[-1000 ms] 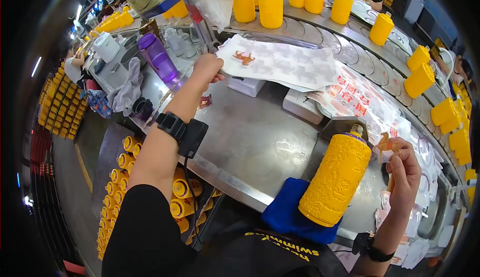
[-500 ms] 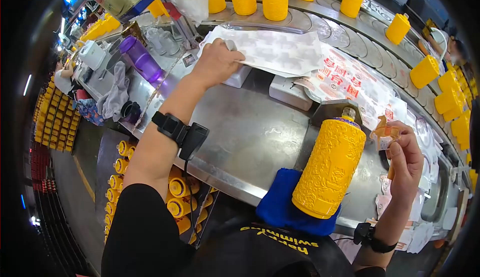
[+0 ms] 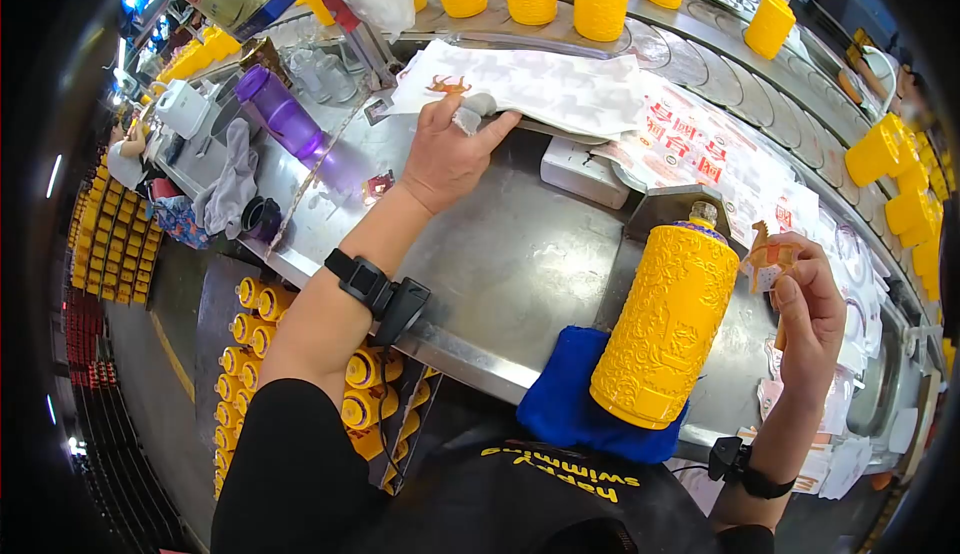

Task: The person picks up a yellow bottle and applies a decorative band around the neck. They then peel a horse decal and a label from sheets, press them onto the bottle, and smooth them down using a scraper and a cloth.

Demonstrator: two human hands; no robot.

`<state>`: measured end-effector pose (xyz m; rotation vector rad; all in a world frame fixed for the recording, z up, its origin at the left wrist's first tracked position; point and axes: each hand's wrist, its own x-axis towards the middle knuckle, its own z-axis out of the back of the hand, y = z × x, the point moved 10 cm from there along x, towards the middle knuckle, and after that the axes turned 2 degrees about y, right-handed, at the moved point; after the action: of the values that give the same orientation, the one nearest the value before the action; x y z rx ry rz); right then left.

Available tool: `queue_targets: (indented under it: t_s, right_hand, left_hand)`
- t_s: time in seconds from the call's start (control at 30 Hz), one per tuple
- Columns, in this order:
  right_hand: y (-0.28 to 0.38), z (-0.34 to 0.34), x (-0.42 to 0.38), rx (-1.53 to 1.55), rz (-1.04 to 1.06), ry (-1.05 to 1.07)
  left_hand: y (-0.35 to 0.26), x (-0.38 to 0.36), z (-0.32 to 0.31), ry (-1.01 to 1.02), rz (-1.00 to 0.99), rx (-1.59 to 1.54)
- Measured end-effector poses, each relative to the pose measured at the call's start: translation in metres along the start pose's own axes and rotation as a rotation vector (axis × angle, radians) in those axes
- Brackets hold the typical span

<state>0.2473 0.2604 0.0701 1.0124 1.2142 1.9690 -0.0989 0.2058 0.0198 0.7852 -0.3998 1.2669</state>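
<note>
Head view, yellow bottle (image 3: 668,329) tilted, neck up, right hand (image 3: 805,314) pinching sticker (image 3: 771,257).

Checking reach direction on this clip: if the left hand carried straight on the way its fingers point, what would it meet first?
Most likely the white sticker sheet: the left hand points up and away across the steel table, fingertips already at the sheet's near edge. Depth is unclear.

I noted a brushed, scuffed steel bench (image 3: 500,264), an embossed matt yellow bottle (image 3: 665,329), blue cloth (image 3: 560,409) and glossy paper sheets (image 3: 560,89).
</note>
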Motion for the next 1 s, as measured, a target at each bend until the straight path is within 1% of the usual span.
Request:
queue_targets:
  t_s: [0.1, 0.2, 0.3, 0.4, 0.5, 0.6, 0.63, 0.73, 0.8, 0.83, 0.9, 0.93, 0.97, 1.0]
  right_hand:
    - [0.001, 0.000, -0.001, -0.016, 0.008, 0.004]
    - [0.004, -0.004, -0.001, -0.001, 0.009, 0.002]
    - [0.008, -0.007, -0.002, -0.030, 0.019, 0.012]
    - [0.011, -0.006, -0.007, -0.068, 0.021, 0.005]
    - [0.006, -0.003, -0.011, -0.064, 0.025, -0.011]
    - [0.007, -0.007, -0.011, -0.072, 0.022, -0.015]
    - [0.008, -0.007, -0.012, -0.104, 0.024, -0.013]
    - [0.015, -0.002, -0.014, -0.161, 0.057, -0.021]
    - [0.018, 0.000, -0.016, -0.178, 0.081, -0.029]
    - [0.014, 0.001, -0.017, -0.135, 0.046, -0.036]
    - [0.006, 0.001, -0.018, -0.048, -0.023, -0.037]
    - [0.007, 0.000, -0.018, -0.074, -0.012, -0.026]
    - [0.008, 0.000, -0.017, -0.101, 0.000, -0.015]
    - [0.009, 0.000, -0.017, -0.126, 0.013, -0.005]
  left_hand:
    - [0.001, 0.002, -0.005, 0.054, 0.076, -0.034]
    - [-0.004, 0.010, -0.004, 0.078, 0.086, -0.098]
    - [-0.004, 0.009, -0.022, 0.113, 0.073, -0.127]
    - [-0.006, 0.011, -0.033, 0.165, 0.087, -0.066]
    - [-0.009, 0.011, -0.024, 0.078, 0.085, -0.030]
    - [-0.006, 0.013, -0.033, 0.094, 0.075, 0.075]
    - [-0.005, 0.017, -0.028, 0.050, 0.066, 0.067]
    - [-0.003, 0.017, -0.030, 0.170, 0.068, 0.055]
    - [-0.014, 0.011, -0.018, 0.203, 0.047, 0.042]
    - [-0.019, 0.007, -0.013, 0.223, 0.037, 0.034]
    - [-0.025, -0.001, -0.002, 0.203, 0.005, -0.042]
    - [-0.027, -0.003, 0.007, 0.191, -0.009, -0.079]
    - [-0.028, -0.001, 0.030, 0.086, -0.020, -0.259]
    - [-0.007, -0.003, 0.036, 0.058, 0.113, -0.338]
